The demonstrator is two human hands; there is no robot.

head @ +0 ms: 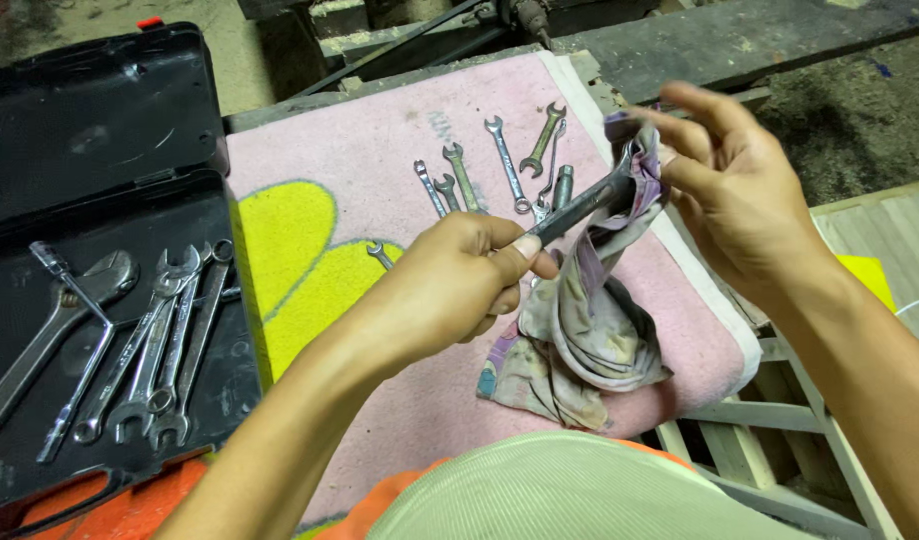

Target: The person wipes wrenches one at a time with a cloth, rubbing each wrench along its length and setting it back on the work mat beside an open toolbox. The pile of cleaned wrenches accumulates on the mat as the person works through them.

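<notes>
Left hand point(470, 275) clamps wrench point(580, 205) steady | right hand point(725, 190) pinches rag point(590, 320) around its tip | spare wrenches point(500, 165) near mat's point(400, 130) far edge

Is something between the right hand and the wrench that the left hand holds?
Yes. A stained cloth wraps the far end of the wrench, so the right hand touches cloth there. The left hand holds the near end bare.

Grey steel wrench point(580, 205), held slanted above the pink bench towel, its upper end wrapped in a stained, pale patterned rag point(590, 320) that hangs crumpled down to the towel.
</notes>
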